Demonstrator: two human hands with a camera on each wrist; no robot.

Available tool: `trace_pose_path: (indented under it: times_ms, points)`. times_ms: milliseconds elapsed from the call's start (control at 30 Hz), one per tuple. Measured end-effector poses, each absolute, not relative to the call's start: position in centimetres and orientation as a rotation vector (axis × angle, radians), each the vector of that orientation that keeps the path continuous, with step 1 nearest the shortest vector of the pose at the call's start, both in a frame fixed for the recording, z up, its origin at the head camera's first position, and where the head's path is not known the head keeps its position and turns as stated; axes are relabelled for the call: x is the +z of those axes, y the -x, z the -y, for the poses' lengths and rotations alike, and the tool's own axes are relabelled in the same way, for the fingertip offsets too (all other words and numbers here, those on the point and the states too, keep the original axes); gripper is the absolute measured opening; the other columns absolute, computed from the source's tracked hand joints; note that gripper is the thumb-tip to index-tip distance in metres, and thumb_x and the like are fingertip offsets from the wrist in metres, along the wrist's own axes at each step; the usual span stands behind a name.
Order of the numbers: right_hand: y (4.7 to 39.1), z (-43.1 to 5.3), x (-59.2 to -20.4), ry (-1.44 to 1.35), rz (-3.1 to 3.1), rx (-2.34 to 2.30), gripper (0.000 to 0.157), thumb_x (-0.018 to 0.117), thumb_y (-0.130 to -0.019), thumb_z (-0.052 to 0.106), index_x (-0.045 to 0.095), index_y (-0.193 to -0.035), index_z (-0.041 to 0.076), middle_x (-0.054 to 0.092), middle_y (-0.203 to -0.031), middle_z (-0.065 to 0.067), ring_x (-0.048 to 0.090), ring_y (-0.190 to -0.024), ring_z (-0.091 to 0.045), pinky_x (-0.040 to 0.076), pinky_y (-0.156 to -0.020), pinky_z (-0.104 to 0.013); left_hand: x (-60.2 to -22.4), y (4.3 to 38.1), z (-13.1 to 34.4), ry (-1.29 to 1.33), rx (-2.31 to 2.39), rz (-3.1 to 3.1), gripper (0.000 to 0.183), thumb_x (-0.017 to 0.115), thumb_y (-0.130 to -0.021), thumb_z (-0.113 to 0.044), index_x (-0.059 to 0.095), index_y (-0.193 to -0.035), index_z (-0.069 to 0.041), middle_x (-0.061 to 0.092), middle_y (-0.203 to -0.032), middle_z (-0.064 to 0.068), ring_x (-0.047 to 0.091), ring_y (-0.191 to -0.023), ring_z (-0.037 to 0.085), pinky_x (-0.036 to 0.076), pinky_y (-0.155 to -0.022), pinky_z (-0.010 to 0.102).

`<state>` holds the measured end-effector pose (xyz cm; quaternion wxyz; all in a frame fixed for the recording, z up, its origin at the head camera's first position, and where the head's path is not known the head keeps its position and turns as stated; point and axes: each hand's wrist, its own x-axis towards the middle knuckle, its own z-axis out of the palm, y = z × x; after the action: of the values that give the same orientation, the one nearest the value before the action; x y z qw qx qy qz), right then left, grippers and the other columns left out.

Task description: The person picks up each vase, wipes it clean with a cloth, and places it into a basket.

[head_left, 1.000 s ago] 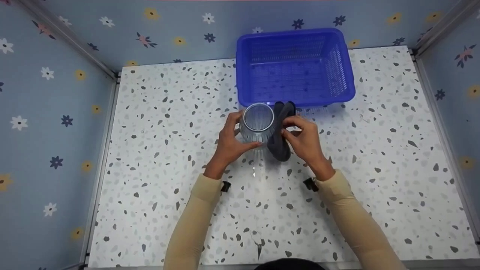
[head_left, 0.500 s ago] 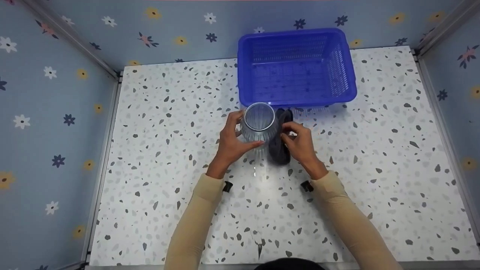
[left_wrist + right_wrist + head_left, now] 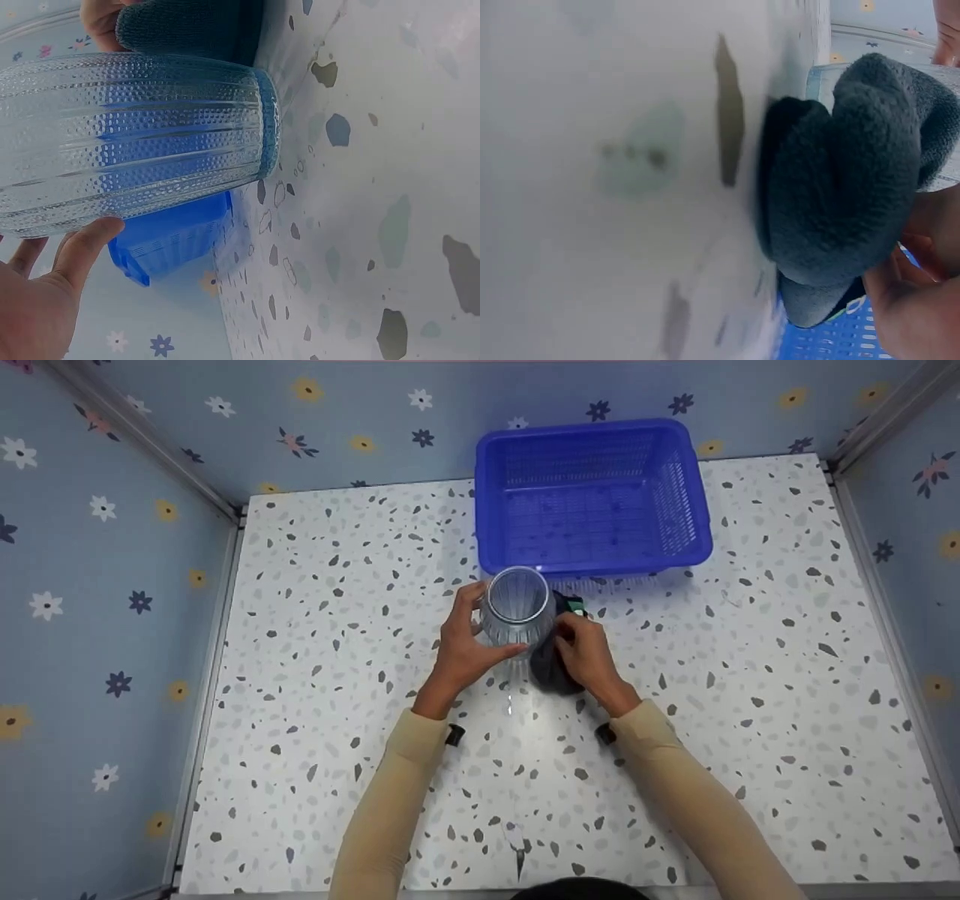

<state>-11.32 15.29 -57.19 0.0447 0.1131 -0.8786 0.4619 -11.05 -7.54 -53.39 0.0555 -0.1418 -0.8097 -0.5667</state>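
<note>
"Just on the near side of the basket (image 3: 592, 568), toward its left end, is the glass (image 3: 517, 631). Ribbed, see-through, upright on the table (image 3: 337, 697), mouth up."

"Anybody got hold of it?"

"Yep, the left hand (image 3: 463, 649). Fingers go round the left side and the thumb comes across the front, so it's a wide, curved grip, nowhere near closed up. The left wrist view has bumpy texture all over the glass, and the basket's blue shows right through it."

"And the other one?"

"The right hand (image 3: 589, 656) has the cloth (image 3: 551, 673). Thumb and fingers are bent in close together, pinching it, and part of the hand is tucked behind the folds in the right wrist view. Dark grey, fuzzy, all bunched up, right against the glass's right side."

"What's the green bit?"

"Looks like a tag (image 3: 575, 606) poking out at the cloth's far end. Too small to read."

"Glass touching the basket?"

"Can't tell. From above, its mouth overlaps the basket's near edge, but that could just be the angle."

"Rest of the place?"

"Pale sleeves (image 3: 394, 795) on both arms, a white speckled tabletop, and blue walls (image 3: 75, 660) with flowers."
</note>
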Motion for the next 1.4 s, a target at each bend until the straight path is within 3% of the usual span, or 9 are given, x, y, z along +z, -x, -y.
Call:
trace_pose_path:
  times_ms: [200, 400, 700, 933, 1067, 1300, 1400]
  points:
    - [10.8, -15.8, -56.6, -0.334, 2.575, 1.492, 0.016, 0.068, -0.092, -0.016, 0.072, -0.104, -0.007, 0.073, -0.097, -0.023, 0.070, -0.088, -0.035, 0.055, -0.076, -0.046, -53.7, 11.0, 7.3, 0.434, -1.728, 2.474, 0.101, 0.101, -0.072, -0.027, 0.043, -0.153, -0.010, 0.048, -0.156, 0.013, 0.056, -0.134, 0.030, 0.059, -0.097, 0.052]
    - [10.5, -16.4, -53.6, -0.371, 2.465, 1.545, 0.015, 0.067, -0.093, -0.016, 0.071, -0.103, -0.006, 0.073, -0.098, -0.020, 0.070, -0.090, -0.031, 0.056, -0.070, -0.037, -53.6, 11.0, 7.2, 0.441, -1.719, 2.482, 0.101, 0.101, -0.072, -0.028, 0.044, -0.153, -0.011, 0.049, -0.155, 0.011, 0.056, -0.135, 0.028, 0.060, -0.097, 0.051]
    - [10.4, -16.1, -49.3, -0.390, 2.398, 1.556, 0.013, 0.070, -0.094, -0.014, 0.074, -0.103, -0.005, 0.074, -0.101, -0.017, 0.072, -0.096, -0.029, 0.057, -0.074, -0.019, -53.4, 11.0, 7.4, 0.479, -1.692, 2.473, 0.100, 0.101, -0.072, -0.027, 0.044, -0.152, -0.008, 0.049, -0.154, 0.014, 0.056, -0.134, 0.029, 0.059, -0.097, 0.050]
    - [10.1, -15.4, -46.4, -0.408, 2.426, 1.502, 0.015, 0.078, -0.093, -0.003, 0.077, -0.107, -0.004, 0.074, -0.104, -0.016, 0.072, -0.095, -0.027, 0.062, -0.075, -0.028, -53.3, 11.1, 7.4, 0.460, -1.749, 2.476, 0.099, 0.099, -0.073, -0.023, 0.042, -0.153, -0.008, 0.048, -0.155, 0.014, 0.055, -0.134, 0.032, 0.058, -0.100, 0.053]
    - [10.1, -15.2, -46.0, -0.366, 2.486, 1.445, 0.016, 0.077, -0.093, -0.005, 0.076, -0.108, -0.004, 0.074, -0.105, -0.017, 0.072, -0.095, -0.028, 0.060, -0.073, -0.028, -53.3, 11.1, 7.4, 0.444, -1.753, 2.485, 0.100, 0.099, -0.073, -0.022, 0.042, -0.154, -0.009, 0.047, -0.156, 0.013, 0.055, -0.136, 0.032, 0.058, -0.101, 0.051]
    - [10.5, -15.1, -46.4, -0.361, 2.528, 1.423, 0.014, 0.073, -0.093, -0.011, 0.075, -0.107, -0.006, 0.074, -0.104, -0.019, 0.073, -0.095, -0.031, 0.061, -0.072, -0.042, -53.4, 11.3, 7.6, 0.448, -1.746, 2.452, 0.099, 0.101, -0.072, -0.023, 0.044, -0.152, -0.010, 0.049, -0.153, 0.013, 0.057, -0.133, 0.032, 0.058, -0.098, 0.053]
    - [10.7, -15.2, -47.2, -0.354, 2.516, 1.460, 0.015, 0.072, -0.093, -0.014, 0.074, -0.106, -0.007, 0.074, -0.103, -0.020, 0.073, -0.096, -0.032, 0.061, -0.072, -0.042, -53.4, 11.3, 7.7, 0.454, -1.741, 2.444, 0.100, 0.101, -0.071, -0.024, 0.044, -0.152, -0.009, 0.049, -0.154, 0.014, 0.057, -0.132, 0.032, 0.058, -0.097, 0.054]
